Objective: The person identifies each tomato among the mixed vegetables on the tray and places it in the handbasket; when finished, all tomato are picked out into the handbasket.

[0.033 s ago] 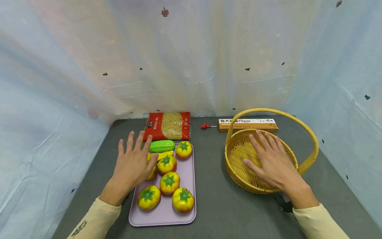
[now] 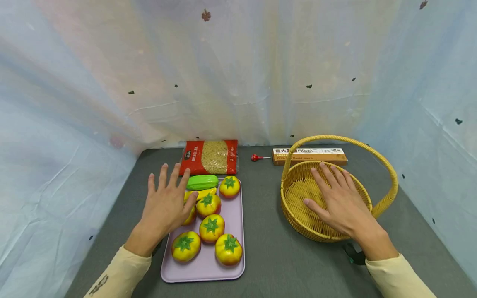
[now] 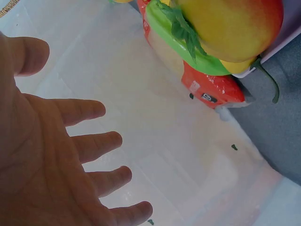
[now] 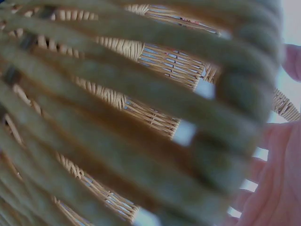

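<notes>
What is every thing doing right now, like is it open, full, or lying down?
Left hand: open, fingers spread over the tray's left edge.
Right hand: open, flat over the basket.
Basket: upright, nothing seen inside.
Tray: flat, holding toy tomatoes and a cucumber.
Tomatoes: stems up.
Cucumber: lying on its side.
Pasta bag: sealed, lying flat.
Pasta box: closed, lying flat.

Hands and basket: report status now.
Left hand open, fingers spread above the tray of tomatoes. Right hand open, flat over the basket. Basket looks empty. Nothing between tray and basket.
</notes>
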`<state>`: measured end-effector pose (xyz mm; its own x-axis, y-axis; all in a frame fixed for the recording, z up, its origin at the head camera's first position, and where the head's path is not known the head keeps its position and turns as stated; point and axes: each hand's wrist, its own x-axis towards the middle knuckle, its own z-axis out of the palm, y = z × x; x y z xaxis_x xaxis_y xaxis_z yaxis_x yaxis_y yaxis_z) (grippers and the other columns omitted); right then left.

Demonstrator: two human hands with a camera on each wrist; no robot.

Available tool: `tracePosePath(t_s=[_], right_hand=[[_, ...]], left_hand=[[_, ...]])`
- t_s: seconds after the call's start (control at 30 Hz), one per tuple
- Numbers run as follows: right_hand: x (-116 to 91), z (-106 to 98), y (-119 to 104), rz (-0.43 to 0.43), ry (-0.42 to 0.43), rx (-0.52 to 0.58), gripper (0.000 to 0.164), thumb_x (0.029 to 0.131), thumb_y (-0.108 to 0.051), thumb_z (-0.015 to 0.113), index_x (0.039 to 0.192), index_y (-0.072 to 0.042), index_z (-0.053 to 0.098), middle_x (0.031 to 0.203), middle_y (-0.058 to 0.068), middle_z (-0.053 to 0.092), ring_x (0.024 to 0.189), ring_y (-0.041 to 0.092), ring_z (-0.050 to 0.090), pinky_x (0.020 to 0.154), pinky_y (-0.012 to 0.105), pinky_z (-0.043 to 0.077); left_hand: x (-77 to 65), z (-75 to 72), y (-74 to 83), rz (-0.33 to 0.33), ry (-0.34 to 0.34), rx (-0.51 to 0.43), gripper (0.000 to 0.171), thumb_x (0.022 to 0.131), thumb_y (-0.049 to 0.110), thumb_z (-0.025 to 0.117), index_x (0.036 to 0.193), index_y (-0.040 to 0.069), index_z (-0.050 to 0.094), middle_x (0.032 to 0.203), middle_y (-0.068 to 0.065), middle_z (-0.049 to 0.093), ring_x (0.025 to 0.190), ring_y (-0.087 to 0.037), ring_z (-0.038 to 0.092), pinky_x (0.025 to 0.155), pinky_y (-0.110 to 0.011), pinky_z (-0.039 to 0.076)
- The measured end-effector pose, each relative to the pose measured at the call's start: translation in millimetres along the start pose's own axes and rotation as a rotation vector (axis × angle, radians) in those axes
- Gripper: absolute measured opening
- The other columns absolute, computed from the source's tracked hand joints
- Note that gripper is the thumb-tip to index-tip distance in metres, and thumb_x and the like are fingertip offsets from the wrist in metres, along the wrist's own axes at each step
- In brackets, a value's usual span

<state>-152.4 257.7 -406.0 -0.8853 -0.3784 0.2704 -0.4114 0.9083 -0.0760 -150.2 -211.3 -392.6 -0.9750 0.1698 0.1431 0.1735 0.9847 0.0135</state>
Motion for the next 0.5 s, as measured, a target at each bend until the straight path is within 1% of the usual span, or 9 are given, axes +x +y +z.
tracePosePath(t_s=[0.17, 0.33, 0.4, 0.47, 0.5], right_hand=[[0, 1, 1, 0.0, -0.006, 0.001, 0.09, 0.108, -0.063, 0.057, 0.174, -0.008, 0.03, 0.18, 0.025, 0.024, 0.161, 0.055, 0.027, 0.131, 0.07, 0.019], [1, -1, 1, -0.016, 0.007, 0.005, 0.091, 0.107, -0.063, 0.059, 0.174, -0.01, 0.03, 0.18, 0.024, 0.025, 0.16, 0.055, 0.028, 0.13, 0.07, 0.02], [0, -3, 0, -0.031, 0.016, 0.036, 0.09, 0.107, -0.061, 0.061, 0.174, -0.011, 0.03, 0.18, 0.024, 0.026, 0.16, 0.055, 0.029, 0.131, 0.069, 0.019], [-1, -4, -3, -0.049, 0.024, 0.097, 0.088, 0.106, -0.056, 0.065, 0.175, -0.013, 0.03, 0.18, 0.022, 0.027, 0.16, 0.054, 0.03, 0.133, 0.067, 0.019], [-2, -5, -5, -0.06, 0.032, 0.138, 0.087, 0.106, -0.053, 0.068, 0.175, -0.015, 0.03, 0.18, 0.02, 0.028, 0.16, 0.053, 0.031, 0.132, 0.068, 0.021]], left_hand=[[-0.8, 1.0, 0.5, -0.006, -0.01, -0.005, 0.078, 0.109, 0.049, 0.056, 0.172, 0.008, 0.034, 0.179, -0.028, 0.021, 0.165, -0.057, 0.01, 0.129, -0.082, 0.008], [-1.2, -0.9, -2.2, -0.012, -0.015, -0.026, 0.079, 0.109, 0.049, 0.057, 0.173, 0.009, 0.032, 0.18, -0.027, 0.021, 0.166, -0.057, 0.009, 0.129, -0.082, 0.007], [-1.8, -1.9, -6.5, -0.016, -0.024, -0.051, 0.078, 0.11, 0.048, 0.057, 0.173, 0.01, 0.032, 0.18, -0.027, 0.021, 0.166, -0.057, 0.008, 0.128, -0.082, 0.006], [-3.1, -2.4, -14.0, -0.009, -0.037, -0.091, 0.077, 0.111, 0.047, 0.057, 0.173, 0.01, 0.032, 0.18, -0.026, 0.021, 0.166, -0.057, 0.008, 0.128, -0.083, 0.007], [-3.7, -2.1, -19.0, -0.001, -0.04, -0.12, 0.076, 0.111, 0.045, 0.058, 0.173, 0.01, 0.032, 0.18, -0.026, 0.022, 0.165, -0.058, 0.009, 0.127, -0.084, 0.008]])
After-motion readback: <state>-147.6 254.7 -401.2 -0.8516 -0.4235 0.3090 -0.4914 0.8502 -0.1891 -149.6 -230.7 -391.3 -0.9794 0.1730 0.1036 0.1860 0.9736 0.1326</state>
